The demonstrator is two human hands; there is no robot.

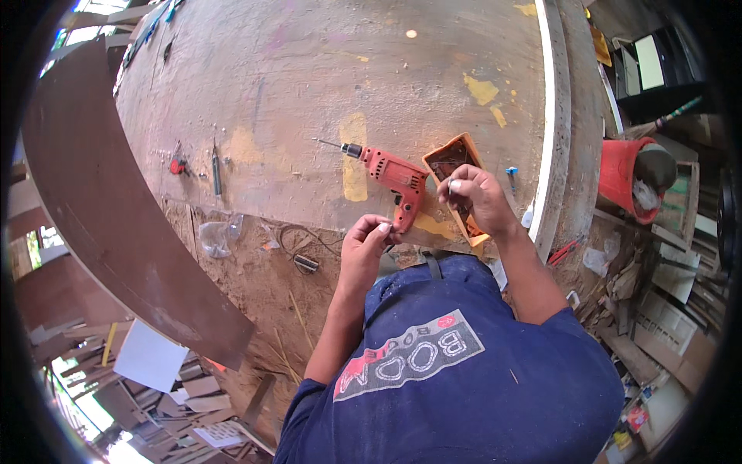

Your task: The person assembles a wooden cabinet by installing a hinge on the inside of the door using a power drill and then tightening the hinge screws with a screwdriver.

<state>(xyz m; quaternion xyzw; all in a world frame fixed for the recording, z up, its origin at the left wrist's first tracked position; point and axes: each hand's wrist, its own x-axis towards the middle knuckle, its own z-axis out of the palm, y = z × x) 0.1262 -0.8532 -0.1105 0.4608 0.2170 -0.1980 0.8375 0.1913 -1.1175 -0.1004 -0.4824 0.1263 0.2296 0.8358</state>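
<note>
A red power drill (393, 172) lies on its side on the worktable, its long thin bit pointing left. Beside the end of its handle, my left hand (365, 241) is closed in a pinch; whatever sits between the fingertips is too small to make out. Right of the drill stands an orange-yellow open box (458, 147) with dark small items inside that I cannot tell apart. Over this box my right hand (478, 195) has thumb and fingers pressed together, perhaps around something tiny, and it covers part of the contents.
Left on the table are a dark screwdriver-like tool (216, 170) and a small red item (178, 166). A small blue item (512, 175) lies right of the box. A curved brown panel (116, 193) rises at left; a red bucket (622, 174) stands at right.
</note>
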